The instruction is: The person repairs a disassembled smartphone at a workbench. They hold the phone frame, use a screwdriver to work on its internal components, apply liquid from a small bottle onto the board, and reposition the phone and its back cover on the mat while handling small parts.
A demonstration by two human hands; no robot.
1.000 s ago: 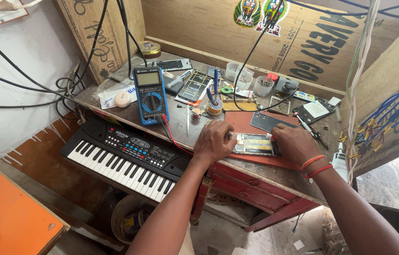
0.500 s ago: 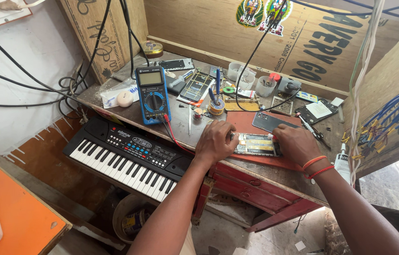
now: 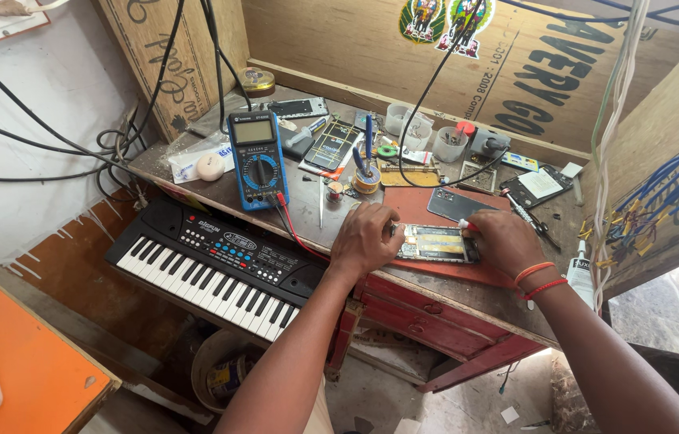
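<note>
An opened phone (image 3: 436, 243) with its insides showing lies on a red mat (image 3: 412, 205) near the front of the workbench. My left hand (image 3: 365, 237) presses on the phone's left end with fingers curled over it. My right hand (image 3: 502, 241) sits at the phone's right end and pinches a thin tool with a red tip (image 3: 463, 226) against it. Red and orange bands circle my right wrist.
A blue multimeter (image 3: 256, 159) with red lead stands left of the mat. A black keyboard (image 3: 215, 265) leans below the bench edge. Phone parts, small cups (image 3: 450, 145), a tape roll (image 3: 368, 178), tweezers and a glue bottle (image 3: 580, 269) crowd the bench. Cables hang from above.
Both hands stay on the phone; they have barely shifted. The view has moved slightly.
</note>
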